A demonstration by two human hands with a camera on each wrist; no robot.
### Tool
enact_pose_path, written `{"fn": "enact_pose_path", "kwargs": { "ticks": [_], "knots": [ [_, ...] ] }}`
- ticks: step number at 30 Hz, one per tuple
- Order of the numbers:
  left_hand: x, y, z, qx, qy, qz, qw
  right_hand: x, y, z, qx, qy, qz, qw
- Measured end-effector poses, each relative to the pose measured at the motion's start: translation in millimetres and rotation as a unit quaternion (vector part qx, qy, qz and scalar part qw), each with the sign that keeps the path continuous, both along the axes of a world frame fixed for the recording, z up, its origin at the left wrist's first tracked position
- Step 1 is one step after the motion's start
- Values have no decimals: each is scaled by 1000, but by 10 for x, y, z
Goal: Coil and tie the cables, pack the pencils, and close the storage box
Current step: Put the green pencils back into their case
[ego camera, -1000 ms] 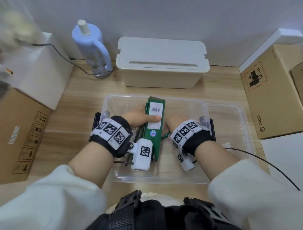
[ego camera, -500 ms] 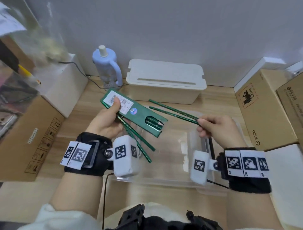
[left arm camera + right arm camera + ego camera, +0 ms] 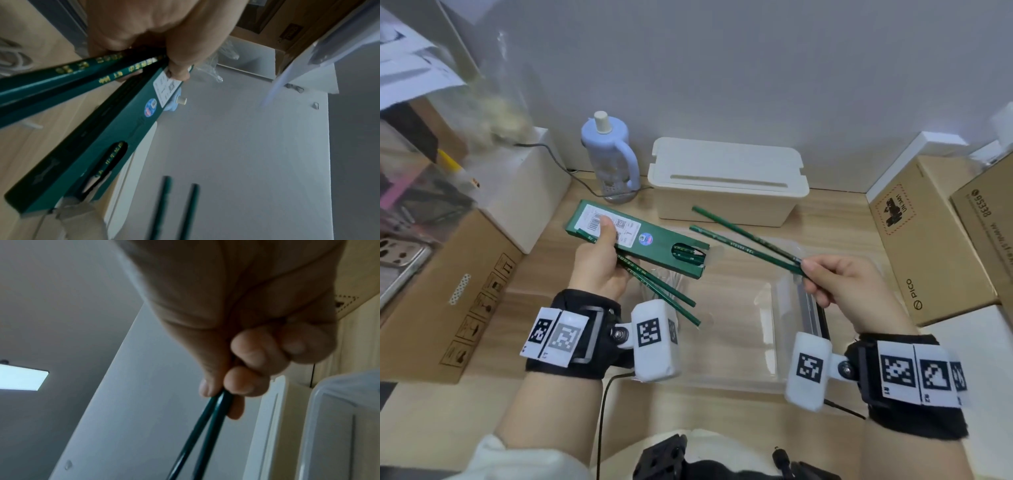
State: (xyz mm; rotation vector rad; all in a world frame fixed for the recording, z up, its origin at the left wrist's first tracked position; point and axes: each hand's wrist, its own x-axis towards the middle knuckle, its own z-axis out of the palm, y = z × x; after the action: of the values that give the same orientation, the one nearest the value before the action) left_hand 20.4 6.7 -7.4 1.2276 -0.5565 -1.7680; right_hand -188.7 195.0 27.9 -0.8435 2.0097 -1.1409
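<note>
My left hand (image 3: 599, 260) grips a flat green pencil box (image 3: 654, 246) above the clear storage box (image 3: 739, 342), thumb on its white label. Two green pencils (image 3: 664, 294) are clamped under the box in the same hand and stick out toward me; they also show in the left wrist view (image 3: 61, 78). The box's open end (image 3: 688, 255) shows more pencils inside. My right hand (image 3: 839, 287) pinches two more green pencils (image 3: 743, 236) by one end, their far ends pointing at the box. The right wrist view shows thumb and fingers on these two pencils (image 3: 205, 426).
A cream lidded box (image 3: 726, 181) stands against the wall, with a pale blue bottle (image 3: 609, 157) to its left. Cardboard cartons flank the wooden table left (image 3: 448, 291) and right (image 3: 928, 246). White coiled cable (image 3: 667, 277) lies in the clear box.
Both hands have lifted out of the clear box. The left hand raised the green pencil box with two pencils; the right hand drew two pencils off to the right.
</note>
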Motion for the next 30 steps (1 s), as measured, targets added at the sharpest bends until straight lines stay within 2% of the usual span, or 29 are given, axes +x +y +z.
{"fn": "enact_pose_path", "kwargs": {
  "ticks": [2,4,8,13,16,24,30],
  "knots": [
    [-27,33,11,-24,-28,-4,999,27,-24,46,-18,-27,8,999],
    [-57,52,15,-34,-35,-5,999,67,-51,49,8,-31,31,999],
    [-50,47,23,-31,-32,7,999,41,-54,-78,82,61,34,994],
    [-28,40,25,-20,-16,15,1000,24,-65,-96,68,113,6,991],
    [-34,38,26,-7,-7,7,1000,58,-95,-94,49,103,6,993],
    [-34,15,10,15,16,10,1000,70,-72,-43,73,66,31,995],
    [-222,158,48,21,31,-59,998,213,-209,-84,60,46,74,994]
  ]
}}
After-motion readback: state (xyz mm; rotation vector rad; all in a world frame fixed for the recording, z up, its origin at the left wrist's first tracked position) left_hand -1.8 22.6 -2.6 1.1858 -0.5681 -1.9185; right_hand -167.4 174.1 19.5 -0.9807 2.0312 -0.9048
